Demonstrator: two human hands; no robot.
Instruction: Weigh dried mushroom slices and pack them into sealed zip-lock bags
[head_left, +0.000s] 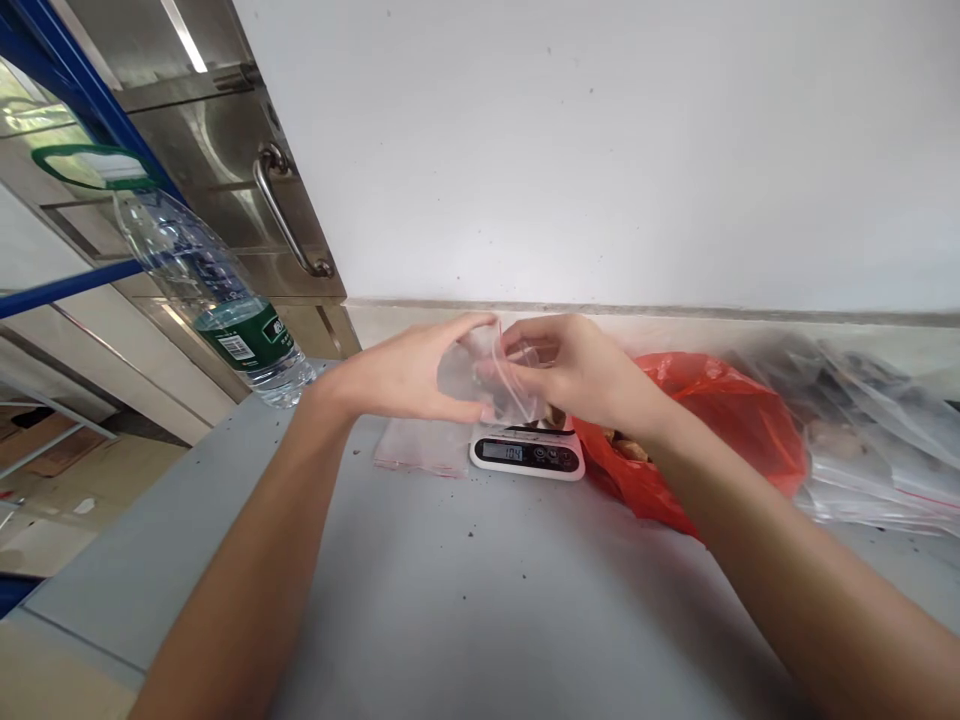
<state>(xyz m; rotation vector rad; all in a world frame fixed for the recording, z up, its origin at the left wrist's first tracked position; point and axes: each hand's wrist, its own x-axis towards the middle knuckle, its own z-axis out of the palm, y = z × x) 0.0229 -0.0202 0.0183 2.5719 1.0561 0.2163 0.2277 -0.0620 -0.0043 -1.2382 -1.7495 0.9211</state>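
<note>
Both my hands hold a small clear zip bag (491, 385) just above a white digital scale (527, 452) on the grey table (450, 590). My left hand (405, 375) grips the bag's left side, thumb below and fingers curled over its top. My right hand (574, 370) pinches the bag's right edge. The scale's display is lit and something brown lies on its platform, mostly hidden behind the bag. A stack of flat clear zip bags (421, 447) lies just left of the scale.
A red plastic bag (720, 420) with brownish pieces inside sits to the right of the scale. Further right lie several clear filled bags (877, 440). A large water bottle (217, 300) with a green label stands at the table's back left, before a steel cabinet (247, 150).
</note>
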